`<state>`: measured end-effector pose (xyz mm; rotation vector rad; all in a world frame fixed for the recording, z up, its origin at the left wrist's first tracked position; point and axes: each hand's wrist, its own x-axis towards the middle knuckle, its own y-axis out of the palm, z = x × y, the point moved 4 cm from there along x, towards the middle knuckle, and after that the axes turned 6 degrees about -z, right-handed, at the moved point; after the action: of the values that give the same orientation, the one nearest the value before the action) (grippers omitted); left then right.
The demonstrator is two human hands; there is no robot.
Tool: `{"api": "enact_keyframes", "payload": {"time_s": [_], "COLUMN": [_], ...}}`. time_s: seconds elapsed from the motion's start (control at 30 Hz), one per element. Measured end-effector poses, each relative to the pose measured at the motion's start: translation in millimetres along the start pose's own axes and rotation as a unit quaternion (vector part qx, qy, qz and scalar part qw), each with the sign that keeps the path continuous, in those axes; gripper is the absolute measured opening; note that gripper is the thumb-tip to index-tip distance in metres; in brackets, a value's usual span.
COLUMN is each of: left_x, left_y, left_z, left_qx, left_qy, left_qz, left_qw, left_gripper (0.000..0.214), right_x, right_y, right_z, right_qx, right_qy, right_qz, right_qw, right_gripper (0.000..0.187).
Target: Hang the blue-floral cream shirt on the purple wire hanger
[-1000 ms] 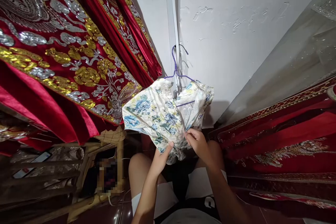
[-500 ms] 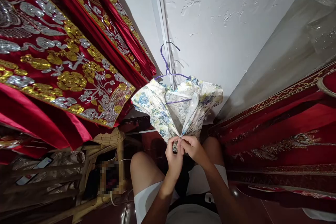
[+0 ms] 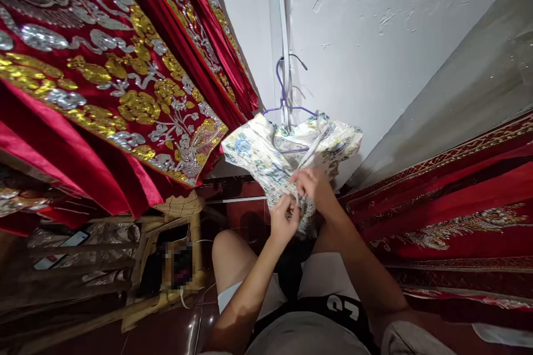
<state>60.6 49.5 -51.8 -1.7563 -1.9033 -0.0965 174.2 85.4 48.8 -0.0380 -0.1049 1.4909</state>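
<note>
A white dress with a blue and yellow floral print [image 3: 250, 147] hangs on a purple hanger [image 3: 283, 101], its neckline opening towards me. My left hand [image 3: 285, 217] has its fingers closed on the front of the dress, near the lower end of the seam. Slightly higher and to the right, my right hand [image 3: 312, 186] pinches the edge of the opening, where its two sides meet. Any small fastener between those fingers is hidden. Above my right hand the neckline gapes, showing the inside of the dress. Below, between the hands, the two sides lie together.
Red cloth with gold and silver sequins [image 3: 137, 105] hangs at the left, and more red embellished fabric [image 3: 449, 216] at the right. A white wall [image 3: 353, 39] with a pole [image 3: 281, 5] stands behind. A bamboo rack [image 3: 194, 244] and a phone [image 3: 62, 249] are at lower left.
My right hand has moved up along the dress opening, away from my left hand, and the open gap is shorter. The left hand still grips lower down. The view has shifted slightly.
</note>
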Motion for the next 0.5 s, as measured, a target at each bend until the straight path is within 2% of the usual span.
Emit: {"api": "enact_keyframes", "payload": {"time_s": [0.07, 0.17, 0.23, 0.3, 0.33, 0.43, 0.5], "left_x": [-3.7, -8.6, -5.3, 9.2, 22.0, 70.7, 100.3], "left_y": [10.6, 14.9, 5.6, -15.1, -29.4, -71.0, -82.8], "left_z": [-1.4, -7.0, -15.7, -28.9, -37.1, -68.8, -92.8], "left_qx": [-0.006, -0.005, -0.001, -0.007, -0.017, -0.028, -0.004], "left_qy": [-0.01, -0.02, -0.008, 0.009, 0.018, 0.084, 0.151], "left_qz": [0.032, 0.094, 0.159, 0.185, 0.16, 0.012, -0.029], "left_qw": [0.999, 0.995, 0.987, 0.983, 0.987, 0.996, 0.988], "left_gripper": [0.022, 0.021, 0.017, 0.012, 0.012, 0.024, 0.029], "right_x": [19.2, 33.8, 32.5, 25.3, 20.7, 9.1, 6.2], "right_y": [-2.9, -2.5, -1.7, -1.1, -1.1, -0.9, 0.4], "right_z": [30.0, 65.2, 78.1, 83.0, 83.2, 79.5, 77.3], "right_qx": [0.002, 0.009, 0.012, 0.002, -0.005, -0.018, -0.012], "right_qy": [-0.034, -0.054, -0.076, -0.112, -0.129, -0.148, -0.141], "right_qz": [-0.069, -0.114, -0.112, -0.092, -0.08, -0.052, -0.035], "right_qw": [0.997, 0.992, 0.991, 0.989, 0.988, 0.987, 0.989], "right_gripper": [0.032, 0.026, 0.025, 0.028, 0.03, 0.032, 0.03]}}
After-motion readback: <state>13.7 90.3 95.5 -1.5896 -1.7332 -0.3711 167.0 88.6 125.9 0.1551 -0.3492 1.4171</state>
